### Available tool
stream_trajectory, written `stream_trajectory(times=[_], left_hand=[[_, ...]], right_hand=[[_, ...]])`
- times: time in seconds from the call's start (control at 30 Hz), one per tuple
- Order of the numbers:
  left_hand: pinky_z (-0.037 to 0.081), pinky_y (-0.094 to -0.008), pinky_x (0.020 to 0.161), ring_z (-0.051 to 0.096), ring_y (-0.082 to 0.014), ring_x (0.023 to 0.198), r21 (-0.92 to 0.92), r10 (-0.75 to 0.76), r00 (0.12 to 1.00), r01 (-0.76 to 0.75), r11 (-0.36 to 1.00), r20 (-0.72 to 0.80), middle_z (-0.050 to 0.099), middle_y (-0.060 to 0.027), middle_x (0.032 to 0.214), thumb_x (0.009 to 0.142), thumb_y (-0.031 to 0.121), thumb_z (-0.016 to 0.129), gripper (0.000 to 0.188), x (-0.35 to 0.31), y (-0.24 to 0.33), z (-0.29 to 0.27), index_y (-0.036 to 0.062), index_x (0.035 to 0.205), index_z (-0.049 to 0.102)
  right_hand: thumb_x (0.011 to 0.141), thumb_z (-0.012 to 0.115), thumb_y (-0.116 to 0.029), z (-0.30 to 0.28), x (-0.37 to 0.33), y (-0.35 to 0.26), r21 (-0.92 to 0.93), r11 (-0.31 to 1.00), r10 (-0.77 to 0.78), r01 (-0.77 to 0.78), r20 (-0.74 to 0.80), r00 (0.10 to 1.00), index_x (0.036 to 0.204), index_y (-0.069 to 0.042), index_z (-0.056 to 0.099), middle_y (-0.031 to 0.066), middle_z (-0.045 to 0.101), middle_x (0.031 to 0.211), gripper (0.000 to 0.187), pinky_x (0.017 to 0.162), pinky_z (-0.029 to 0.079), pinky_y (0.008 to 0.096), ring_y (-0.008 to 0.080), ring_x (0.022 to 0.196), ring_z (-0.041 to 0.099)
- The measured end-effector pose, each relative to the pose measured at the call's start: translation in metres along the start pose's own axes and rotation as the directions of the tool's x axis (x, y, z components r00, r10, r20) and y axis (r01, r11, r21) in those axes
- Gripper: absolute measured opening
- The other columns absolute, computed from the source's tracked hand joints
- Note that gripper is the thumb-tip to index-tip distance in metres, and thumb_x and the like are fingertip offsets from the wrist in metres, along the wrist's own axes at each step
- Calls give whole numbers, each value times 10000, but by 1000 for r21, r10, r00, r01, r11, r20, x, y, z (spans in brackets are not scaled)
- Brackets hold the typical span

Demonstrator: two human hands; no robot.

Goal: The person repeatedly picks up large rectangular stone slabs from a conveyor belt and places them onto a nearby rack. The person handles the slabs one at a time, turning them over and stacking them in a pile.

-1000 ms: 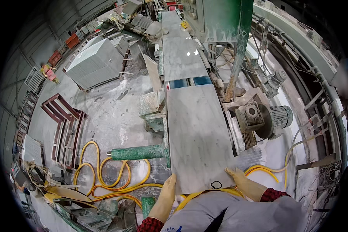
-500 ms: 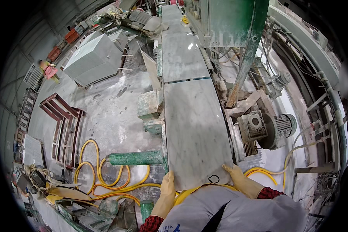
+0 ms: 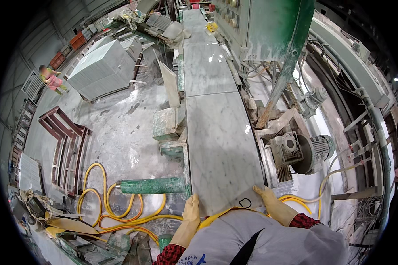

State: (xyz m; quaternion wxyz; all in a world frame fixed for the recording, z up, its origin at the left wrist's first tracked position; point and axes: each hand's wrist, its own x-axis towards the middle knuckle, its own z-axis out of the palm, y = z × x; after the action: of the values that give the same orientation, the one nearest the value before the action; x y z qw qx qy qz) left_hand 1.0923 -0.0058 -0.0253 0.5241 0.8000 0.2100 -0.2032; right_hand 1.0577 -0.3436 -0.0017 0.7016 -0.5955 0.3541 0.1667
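Observation:
A pale grey-veined marble slab (image 3: 223,145) lies flat on a long narrow conveyor line in front of me. My left hand (image 3: 191,214), in a cream rubber glove, grips its near left corner. On the opposite side my right hand (image 3: 274,206), gloved alike, holds the near right corner; the fingers under the edges are hidden. A small dark loop is drawn on the slab close to my body. Its far edge meets a second marble slab (image 3: 210,70) along a thin seam, and more slabs continue beyond.
A green cabinet (image 3: 276,31) and a motor (image 3: 320,148) stand right of the line. A green roller (image 3: 152,185) juts out left above a looped yellow hose (image 3: 104,176). Farther left are a wooden pallet (image 3: 70,150), stacked slabs (image 3: 101,70) and a person (image 3: 52,79).
The gap between the near slab and the one beyond has narrowed to a thin seam. Both hands keep their hold at the corners. The distant person has turned and stands more upright.

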Motion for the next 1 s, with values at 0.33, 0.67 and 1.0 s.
stream_trajectory(times=[0.33,0.67,1.0], left_hand=[[455,-415,1095,654,-335,1242,-104,24,998,-18,994,55,720,-155,1306,1110,626,407,698,27,-21,6,53,1398,684],[553,-509,892,711,-426,1019,487,451,847,-531,694,281,757,-212,1109,1101,482,492,522,36,-2,-38,-4,1165,671],[459,-516,1118,545,-452,1363,518,781,501,-811,272,374,571,-233,1505,932,295,768,581,52,104,-9,55,1432,597]], right_hand=[[1029,751,-357,6,0,-19,79,996,39,-43,52,998,1365,-34,681,95,761,1212,471,955,565,434,242,1085,718],[1017,776,-280,-36,33,4,-657,603,-377,452,265,888,1325,-31,704,86,781,1149,403,911,569,431,251,1045,731],[935,768,-360,-11,17,-60,-706,451,-658,546,150,738,1224,76,701,224,766,1152,527,901,593,452,350,1045,749]])
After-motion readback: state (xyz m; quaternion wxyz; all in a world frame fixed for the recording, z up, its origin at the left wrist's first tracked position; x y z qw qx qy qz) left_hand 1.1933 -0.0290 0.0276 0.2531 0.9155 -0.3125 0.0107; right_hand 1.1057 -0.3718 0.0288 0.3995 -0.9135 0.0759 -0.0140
